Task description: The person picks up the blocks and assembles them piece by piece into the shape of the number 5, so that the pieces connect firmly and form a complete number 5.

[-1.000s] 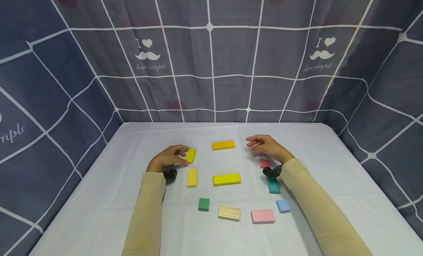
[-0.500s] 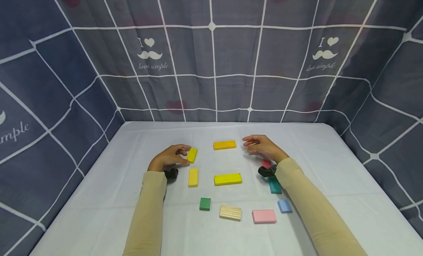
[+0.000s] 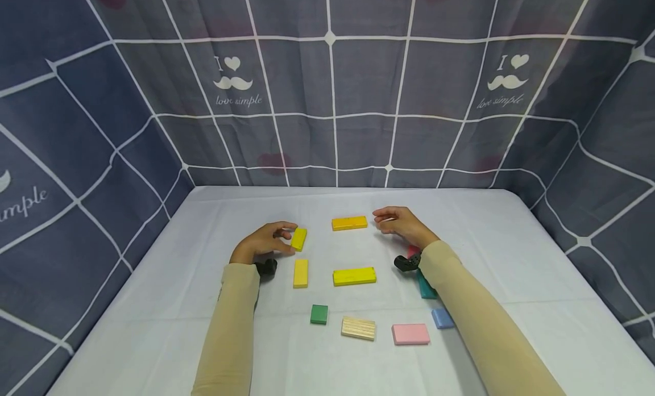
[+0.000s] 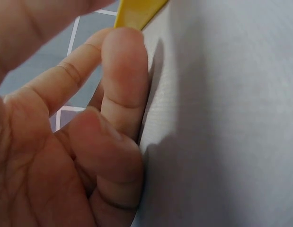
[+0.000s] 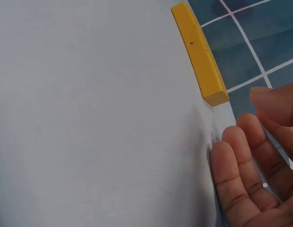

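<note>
Closer to the amber bar [image 3: 349, 223] than a second earlier, the right hand [image 3: 406, 224] had shifted inward, and its sleeve [image 3: 476, 313] now covered more of the teal block [image 3: 425, 286]; the left hand [image 3: 265, 240] had stayed where it was.

Nearest lay the pink block [image 3: 411, 334], the ribbed wooden block [image 3: 358, 328] and the green block [image 3: 319, 315], spaced in a loose row, probably so each could be reached separately. The blue block [image 3: 442, 318] sat right of them, partly under the forearm. Beyond, the long yellow bar [image 3: 355, 276] lay crosswise and the pale yellow block [image 3: 301, 273] lengthwise, with the red block [image 3: 413, 250] mostly hidden behind the right wrist.

Further on, the slanted yellow block [image 3: 299, 240] rested on the white cloth [image 3: 512, 237]. The left index finger and thumb bracketed its two ends in what looked like a light pinch, perhaps to steady its angle. Opposite, the right fingers curved loosely, thumb apart, holding nothing, just beside the amber bar's end without touching it. Farthest hung the checked curtain [image 3: 286, 140], presumably a plain backdrop.
</note>
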Demonstrator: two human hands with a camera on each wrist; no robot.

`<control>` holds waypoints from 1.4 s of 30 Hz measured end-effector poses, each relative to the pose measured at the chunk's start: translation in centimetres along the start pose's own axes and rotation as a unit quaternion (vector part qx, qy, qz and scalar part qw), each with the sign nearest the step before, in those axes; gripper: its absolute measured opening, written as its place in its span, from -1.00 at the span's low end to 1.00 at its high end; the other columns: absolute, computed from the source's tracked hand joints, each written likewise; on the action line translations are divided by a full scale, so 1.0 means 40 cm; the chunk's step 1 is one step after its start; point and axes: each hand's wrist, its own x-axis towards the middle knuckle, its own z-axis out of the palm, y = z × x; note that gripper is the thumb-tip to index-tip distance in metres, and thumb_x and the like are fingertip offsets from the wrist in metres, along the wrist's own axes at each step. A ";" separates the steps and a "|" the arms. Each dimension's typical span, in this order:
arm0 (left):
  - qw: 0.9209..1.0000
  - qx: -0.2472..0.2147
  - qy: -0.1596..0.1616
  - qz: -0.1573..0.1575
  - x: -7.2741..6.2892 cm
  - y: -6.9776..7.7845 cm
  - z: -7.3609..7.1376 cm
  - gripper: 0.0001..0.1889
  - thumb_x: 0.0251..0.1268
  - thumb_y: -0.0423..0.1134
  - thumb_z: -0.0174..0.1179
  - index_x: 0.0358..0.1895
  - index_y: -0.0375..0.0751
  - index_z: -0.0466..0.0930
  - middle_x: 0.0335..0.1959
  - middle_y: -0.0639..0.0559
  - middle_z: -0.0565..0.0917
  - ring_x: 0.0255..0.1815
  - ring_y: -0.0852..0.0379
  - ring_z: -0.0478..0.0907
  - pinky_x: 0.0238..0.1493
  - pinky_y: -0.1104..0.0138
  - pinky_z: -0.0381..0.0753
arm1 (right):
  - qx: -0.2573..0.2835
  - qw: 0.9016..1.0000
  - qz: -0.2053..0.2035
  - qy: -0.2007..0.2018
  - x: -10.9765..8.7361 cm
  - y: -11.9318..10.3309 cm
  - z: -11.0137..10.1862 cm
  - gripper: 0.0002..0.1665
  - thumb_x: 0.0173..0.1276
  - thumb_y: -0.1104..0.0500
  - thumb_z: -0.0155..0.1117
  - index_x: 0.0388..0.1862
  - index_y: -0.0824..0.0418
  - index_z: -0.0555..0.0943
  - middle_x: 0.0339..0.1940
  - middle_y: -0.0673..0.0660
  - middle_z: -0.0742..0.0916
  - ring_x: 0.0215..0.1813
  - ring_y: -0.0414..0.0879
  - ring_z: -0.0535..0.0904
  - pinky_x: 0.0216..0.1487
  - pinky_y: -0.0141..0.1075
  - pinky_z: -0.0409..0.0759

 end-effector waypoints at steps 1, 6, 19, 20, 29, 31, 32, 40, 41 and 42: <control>1.000 -0.001 -0.001 0.000 -0.001 -0.001 0.000 -0.21 0.24 -0.39 0.55 0.55 -0.26 0.46 0.20 -0.21 0.58 0.15 -0.07 0.48 0.11 0.24 0.51 | -0.001 1.000 0.001 0.000 0.002 -0.002 0.002 -0.41 0.57 0.38 0.32 0.52 0.43 0.49 0.37 0.41 0.63 0.20 0.03 0.62 0.12 -0.34 0.69; 1.000 -0.006 -0.004 0.003 -0.002 -0.003 -0.002 -0.22 0.25 -0.39 0.55 0.55 -0.25 0.46 0.20 -0.21 0.57 0.15 -0.07 0.47 0.11 0.24 0.50 | -0.012 1.000 0.002 0.001 0.014 -0.009 0.009 -0.43 0.58 0.35 0.33 0.51 0.40 0.50 0.35 0.36 0.64 0.25 0.06 0.60 0.14 -0.31 0.69; 1.000 0.005 -0.002 0.004 0.001 0.001 -0.003 -0.25 0.26 -0.38 0.54 0.54 -0.24 0.49 0.17 -0.18 0.59 0.12 -0.05 0.49 0.11 0.25 0.51 | -0.115 0.993 -0.008 0.005 0.045 -0.033 0.027 -0.47 0.53 0.32 0.41 0.42 0.38 0.60 0.19 0.31 0.73 -0.03 -0.07 0.61 -0.14 -0.33 0.62; 1.000 0.005 -0.001 0.004 0.002 0.002 -0.003 -0.25 0.26 -0.37 0.54 0.54 -0.23 0.50 0.17 -0.18 0.60 0.12 -0.04 0.49 0.12 0.26 0.50 | -0.122 0.993 -0.008 0.004 0.046 -0.035 0.029 -0.47 0.52 0.31 0.41 0.42 0.38 0.60 0.20 0.31 0.73 -0.05 -0.07 0.60 -0.16 -0.33 0.60; 1.000 -0.015 -0.004 -0.001 -0.002 -0.001 -0.003 -0.24 0.27 -0.37 0.55 0.55 -0.22 0.48 0.20 -0.19 0.57 0.10 -0.03 0.47 0.08 0.27 0.49 | -0.143 0.990 -0.012 0.012 0.063 -0.039 0.040 -0.46 0.43 0.32 0.50 0.37 0.36 0.66 0.02 0.19 0.74 -0.15 -0.09 0.48 -0.28 -0.34 0.46; 1.000 -0.016 -0.003 0.000 -0.002 0.000 -0.003 -0.24 0.27 -0.36 0.55 0.55 -0.22 0.48 0.20 -0.19 0.57 0.10 -0.03 0.47 0.07 0.28 0.49 | -0.143 0.989 -0.017 0.014 0.066 -0.038 0.041 -0.47 0.41 0.34 0.53 0.34 0.36 0.68 -0.05 0.14 0.74 -0.14 -0.09 0.48 -0.26 -0.35 0.46; 1.000 -0.017 -0.002 0.000 -0.002 0.001 -0.002 -0.24 0.27 -0.36 0.55 0.55 -0.22 0.49 0.20 -0.19 0.57 0.10 -0.03 0.47 0.07 0.28 0.49 | -0.145 0.989 -0.019 0.015 0.068 -0.038 0.041 -0.48 0.40 0.34 0.53 0.32 0.37 0.69 -0.07 0.13 0.74 -0.13 -0.09 0.49 -0.22 -0.37 0.47; 1.000 -0.016 -0.001 0.003 -0.003 0.004 -0.002 -0.25 0.27 -0.38 0.54 0.54 -0.24 0.49 0.15 -0.16 0.58 0.09 -0.02 0.47 0.04 0.31 0.49 | -0.155 0.988 -0.022 0.016 0.069 -0.041 0.043 -0.52 0.40 0.36 0.53 0.28 0.39 0.71 -0.01 0.19 0.76 -0.03 -0.05 0.54 -0.04 -0.35 0.51; 1.000 -0.014 -0.002 0.004 -0.003 0.005 -0.003 -0.25 0.27 -0.38 0.54 0.54 -0.24 0.49 0.15 -0.16 0.58 0.09 -0.02 0.47 0.04 0.31 0.49 | -0.159 0.987 -0.021 0.015 0.066 -0.042 0.044 -0.52 0.40 0.36 0.53 0.29 0.39 0.71 0.01 0.20 0.76 -0.02 -0.04 0.53 -0.04 -0.34 0.51; 1.000 -0.011 -0.003 0.005 -0.004 0.005 -0.003 -0.25 0.27 -0.37 0.54 0.54 -0.25 0.49 0.15 -0.16 0.58 0.10 -0.02 0.48 0.03 0.31 0.49 | -0.162 0.986 -0.019 0.015 0.063 -0.042 0.045 -0.52 0.41 0.35 0.53 0.29 0.38 0.71 0.02 0.20 0.76 -0.01 -0.03 0.53 -0.03 -0.33 0.51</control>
